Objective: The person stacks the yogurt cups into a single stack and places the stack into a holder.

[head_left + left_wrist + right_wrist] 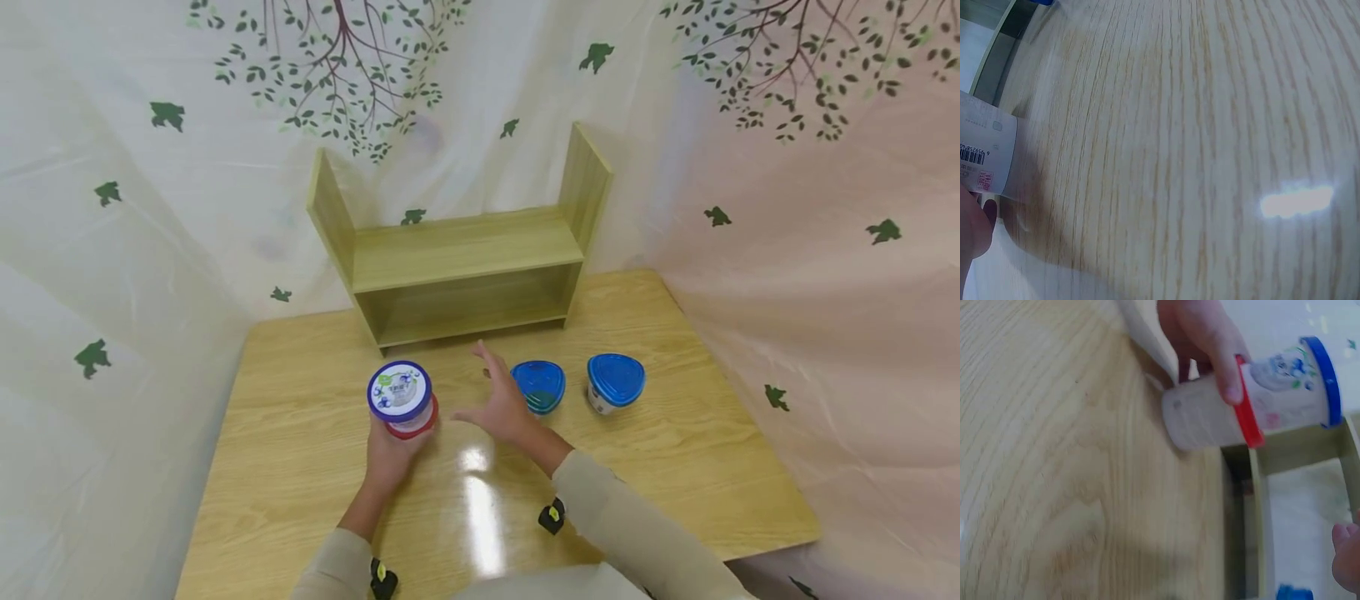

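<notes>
Two round plastic tubs stand one on top of the other at the left of the table in the head view. My left hand (390, 461) grips the lower tub (1200, 417), whose lid is red (1247, 406). The upper tub (1288, 387) has a purple-blue lid (400, 390) with printed pictures. The left wrist view catches a white, barcoded tub wall (985, 147) beside a fingertip. To the right of the stack, my right hand (504, 408) has thumb and fingers spread, holding nothing. A blue-lidded tub (538, 385) sits just beyond its fingers.
Another blue-lidded tub (615, 382) is farther right. A two-level wooden shelf (465, 250) stands at the table's back, against a leaf-printed curtain (480, 100). The wooden table (285, 433) reflects a bright light in front.
</notes>
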A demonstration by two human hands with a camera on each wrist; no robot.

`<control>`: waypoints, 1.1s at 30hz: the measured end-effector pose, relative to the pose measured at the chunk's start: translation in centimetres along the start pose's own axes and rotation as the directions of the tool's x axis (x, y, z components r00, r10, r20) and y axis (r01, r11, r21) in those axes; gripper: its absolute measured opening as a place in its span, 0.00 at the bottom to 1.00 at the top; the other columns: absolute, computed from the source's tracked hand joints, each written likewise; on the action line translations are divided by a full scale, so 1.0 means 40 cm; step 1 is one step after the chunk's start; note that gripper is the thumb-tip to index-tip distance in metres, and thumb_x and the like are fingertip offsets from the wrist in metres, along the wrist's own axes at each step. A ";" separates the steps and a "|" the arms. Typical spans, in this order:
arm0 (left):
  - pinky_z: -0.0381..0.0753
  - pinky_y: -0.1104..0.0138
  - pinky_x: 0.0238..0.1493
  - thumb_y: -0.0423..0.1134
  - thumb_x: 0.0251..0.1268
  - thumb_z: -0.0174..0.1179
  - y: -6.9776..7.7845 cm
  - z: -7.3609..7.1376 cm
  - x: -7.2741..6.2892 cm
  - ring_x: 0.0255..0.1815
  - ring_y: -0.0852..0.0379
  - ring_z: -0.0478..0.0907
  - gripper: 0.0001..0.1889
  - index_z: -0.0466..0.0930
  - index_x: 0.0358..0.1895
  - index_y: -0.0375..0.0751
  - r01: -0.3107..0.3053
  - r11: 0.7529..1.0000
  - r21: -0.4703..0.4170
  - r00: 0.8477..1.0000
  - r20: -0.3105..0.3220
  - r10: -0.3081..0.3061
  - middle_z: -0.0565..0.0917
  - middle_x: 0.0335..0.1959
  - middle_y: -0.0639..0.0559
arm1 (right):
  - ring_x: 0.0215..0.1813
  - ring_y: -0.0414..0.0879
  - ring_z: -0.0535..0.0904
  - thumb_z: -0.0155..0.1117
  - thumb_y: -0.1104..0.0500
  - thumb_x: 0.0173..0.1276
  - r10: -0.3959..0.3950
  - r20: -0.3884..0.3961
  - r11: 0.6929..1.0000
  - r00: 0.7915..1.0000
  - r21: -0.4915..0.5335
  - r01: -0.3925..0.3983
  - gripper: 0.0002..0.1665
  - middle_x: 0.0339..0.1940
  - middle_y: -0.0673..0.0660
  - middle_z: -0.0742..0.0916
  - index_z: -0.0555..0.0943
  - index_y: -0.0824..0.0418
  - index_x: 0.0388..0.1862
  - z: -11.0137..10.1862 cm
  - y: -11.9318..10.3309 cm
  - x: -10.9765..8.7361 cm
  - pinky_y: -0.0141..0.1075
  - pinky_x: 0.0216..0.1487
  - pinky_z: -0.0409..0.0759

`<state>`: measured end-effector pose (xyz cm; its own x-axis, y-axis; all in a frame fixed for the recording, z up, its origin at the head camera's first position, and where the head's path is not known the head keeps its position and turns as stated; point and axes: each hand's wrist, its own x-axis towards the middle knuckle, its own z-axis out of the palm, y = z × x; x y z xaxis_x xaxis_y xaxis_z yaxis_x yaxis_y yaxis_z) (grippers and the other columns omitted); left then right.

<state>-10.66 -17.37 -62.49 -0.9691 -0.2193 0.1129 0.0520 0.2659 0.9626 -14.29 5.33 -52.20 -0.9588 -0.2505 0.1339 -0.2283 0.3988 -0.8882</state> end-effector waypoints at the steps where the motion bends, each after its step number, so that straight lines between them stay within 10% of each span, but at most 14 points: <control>1: 0.62 0.49 0.73 0.36 0.40 0.84 0.000 -0.001 0.000 0.70 0.42 0.67 0.61 0.50 0.77 0.40 0.005 1.000 0.004 1.000 0.003 -0.005 0.70 0.69 0.37 | 0.71 0.57 0.69 0.85 0.49 0.51 -0.013 -0.013 1.000 1.000 0.007 0.013 0.68 0.76 0.51 0.68 0.52 0.50 0.83 -0.018 0.003 -0.004 0.53 0.66 0.74; 14: 0.61 0.47 0.73 0.36 0.42 0.83 -0.001 -0.001 0.003 0.72 0.42 0.65 0.61 0.48 0.79 0.42 0.035 0.999 -0.006 0.999 0.004 -0.035 0.68 0.71 0.39 | 0.81 0.64 0.50 0.78 0.41 0.59 0.098 -0.153 0.983 0.983 -0.140 -0.119 0.57 0.82 0.62 0.56 0.57 0.48 0.81 -0.162 0.127 -0.059 0.70 0.69 0.58; 33: 0.62 0.46 0.72 0.37 0.43 0.83 -0.007 0.003 0.002 0.71 0.42 0.65 0.61 0.48 0.78 0.42 0.042 0.999 -0.017 0.999 0.009 -0.042 0.68 0.71 0.39 | 0.79 0.66 0.55 0.78 0.46 0.60 0.285 -0.048 0.955 0.957 0.104 -0.279 0.62 0.81 0.63 0.57 0.48 0.50 0.83 -0.189 0.264 -0.092 0.60 0.72 0.63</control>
<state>-10.79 -17.38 -62.79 -0.9726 -0.2217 0.0701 0.0150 0.2408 0.9705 -14.44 17.14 -58.72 -0.9910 -0.0840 -0.1038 0.0671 0.3585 -0.9311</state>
